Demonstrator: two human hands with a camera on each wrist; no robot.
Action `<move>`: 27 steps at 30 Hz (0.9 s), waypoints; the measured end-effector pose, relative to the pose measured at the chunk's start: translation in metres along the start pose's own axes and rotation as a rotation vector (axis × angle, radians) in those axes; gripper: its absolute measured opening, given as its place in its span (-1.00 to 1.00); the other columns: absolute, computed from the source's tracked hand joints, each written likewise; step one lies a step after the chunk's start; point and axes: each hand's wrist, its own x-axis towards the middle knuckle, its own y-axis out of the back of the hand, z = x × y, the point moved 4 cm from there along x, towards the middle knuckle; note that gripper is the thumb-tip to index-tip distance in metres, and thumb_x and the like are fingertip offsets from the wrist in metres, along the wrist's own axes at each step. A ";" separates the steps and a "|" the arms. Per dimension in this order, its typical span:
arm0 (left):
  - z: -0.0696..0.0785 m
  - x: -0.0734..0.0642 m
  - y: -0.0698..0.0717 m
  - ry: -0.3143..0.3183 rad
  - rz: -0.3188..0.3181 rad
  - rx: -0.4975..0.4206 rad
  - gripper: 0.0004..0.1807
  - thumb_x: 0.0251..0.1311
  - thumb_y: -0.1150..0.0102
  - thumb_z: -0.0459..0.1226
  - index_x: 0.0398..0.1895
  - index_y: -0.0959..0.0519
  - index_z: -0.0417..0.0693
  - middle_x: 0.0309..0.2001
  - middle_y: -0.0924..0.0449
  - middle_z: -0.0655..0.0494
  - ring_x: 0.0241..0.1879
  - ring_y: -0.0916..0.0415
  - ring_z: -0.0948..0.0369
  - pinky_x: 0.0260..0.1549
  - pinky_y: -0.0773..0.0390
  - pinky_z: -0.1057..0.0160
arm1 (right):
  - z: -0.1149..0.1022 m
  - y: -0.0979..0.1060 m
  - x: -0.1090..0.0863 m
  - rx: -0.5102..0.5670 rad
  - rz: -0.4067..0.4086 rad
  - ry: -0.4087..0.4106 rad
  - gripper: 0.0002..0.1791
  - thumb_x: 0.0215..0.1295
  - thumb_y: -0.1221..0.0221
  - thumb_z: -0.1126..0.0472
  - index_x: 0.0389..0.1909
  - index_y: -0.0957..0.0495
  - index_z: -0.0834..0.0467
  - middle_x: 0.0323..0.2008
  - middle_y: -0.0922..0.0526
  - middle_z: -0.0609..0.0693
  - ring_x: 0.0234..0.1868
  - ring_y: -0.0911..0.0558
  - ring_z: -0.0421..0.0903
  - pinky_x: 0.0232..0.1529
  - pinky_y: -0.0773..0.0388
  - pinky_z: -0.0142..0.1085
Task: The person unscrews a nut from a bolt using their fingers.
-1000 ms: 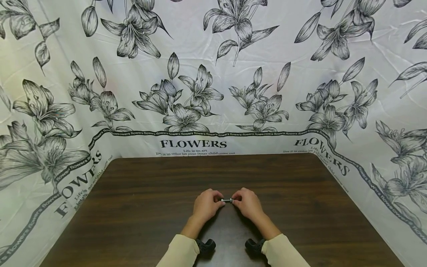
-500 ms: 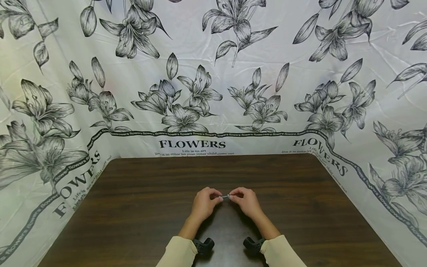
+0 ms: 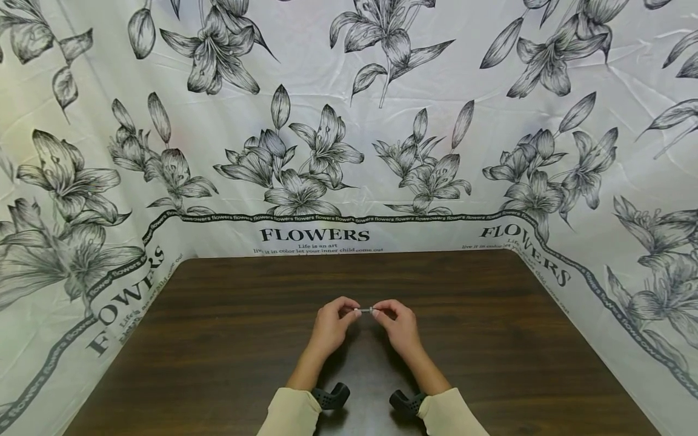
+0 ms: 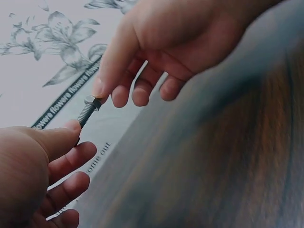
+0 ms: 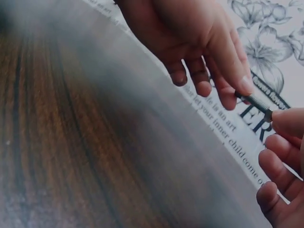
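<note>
A person seated or standing at a dark wood-grain table [image 3: 245,363] holds a small threaded bolt [image 3: 366,310] between two bare hands, above the tabletop and just toward 12 o'clock of the wrists. The left hand [image 3: 330,324] pinches the bolt's 9 o'clock end; the right hand [image 3: 400,327] grips its 3 o'clock end, where a bright hexagonal piece [image 4: 92,102] shows, though whether it is a nut or the bolt's own head cannot be told. In the head view the bolt's long axis runs nearly level from 9 to 3 o'clock, so it lies at 3 o'clock from the left fingers and at 9 o'clock from the right; both hands touch it, and neither is nearer. A short stretch of thread is bare between the fingertips. Each pinch is narrowed to the work, thumb in plain sight and the index finger of the right partly hidden, while the remaining fingers curl loosely and hold nothing. Cream sleeves [image 3: 289,412] enter from 6 o'clock, and a white floral cloth [image 3: 316,36] hangs beyond the table at 12 o'clock.
</note>
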 end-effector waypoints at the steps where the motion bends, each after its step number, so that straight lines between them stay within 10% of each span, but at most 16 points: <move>1: 0.001 0.001 0.001 0.003 0.002 -0.016 -0.92 0.19 -0.32 -0.28 -0.27 -0.66 -0.07 -0.42 -0.61 0.22 -0.39 -0.53 0.23 -0.34 -0.49 0.23 | -0.002 0.000 0.000 0.014 0.009 0.012 -0.95 0.19 -0.32 0.34 -0.32 -0.67 0.21 -0.36 -0.67 0.02 -0.35 -0.58 -0.06 -0.35 -0.49 -0.37; 19: 0.031 -0.001 0.020 0.026 0.076 -0.238 -0.83 0.16 -0.34 -0.33 -0.17 -0.68 -0.13 -0.36 -0.63 0.10 -0.34 -0.54 0.18 -0.32 -0.53 0.26 | -0.075 0.002 -0.006 0.262 0.091 0.044 -0.91 0.20 -0.23 0.50 -0.28 -0.59 0.45 -0.40 -0.62 0.11 -0.43 -0.56 -0.20 -0.39 -0.53 -0.41; 27: 0.076 -0.011 0.035 -0.007 0.086 -0.263 -0.80 0.14 -0.31 -0.45 -0.14 -0.66 -0.25 -0.37 -0.63 -0.05 -0.37 -0.56 0.11 -0.32 -0.55 0.21 | -0.092 0.010 -0.007 0.247 0.108 0.040 -0.93 0.21 -0.24 0.48 -0.29 -0.60 0.43 -0.41 -0.62 0.08 -0.47 -0.56 -0.14 -0.40 -0.54 -0.36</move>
